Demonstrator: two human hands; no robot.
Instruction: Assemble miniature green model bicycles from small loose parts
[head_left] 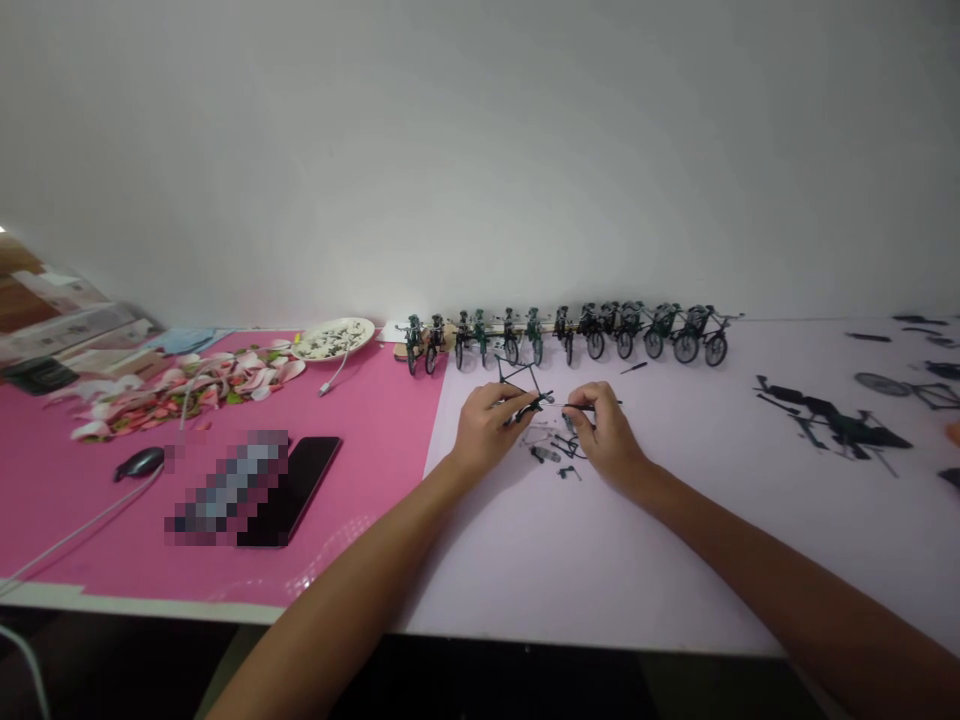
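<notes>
Wall: plain grey, rising beyond the fingers behind the far edge.
Tabletop: pink cover to the left of the fingers; pale sheet under them and away to the right.
Front edge: well nearer the body than the fingers; the sheet spreads between, both forearms crossing it.
Boxes or papers: stacked far left of the fingers; contents cannot be told.
Plate: left of and beyond the fingers, holding many small pieces; a white cable hangs over its rim.
Miniature bicycles: a row just beyond the fingers, closing off the way to the wall.
Petals: pink and white heap, well left.
Dark bicycle parts: spread well right of the fingers.
Phone: left and nearer the body, beside a pixelated patch.
Left hand: thumb and fingers pinched on a dark bicycle frame, held above the sheet.
Right hand: thumb and finger clamped on a slim tool, its shaft pointing at the frame.
Loose parts: below and between the hands.
Small dark rod: just beyond the right fingers.
</notes>
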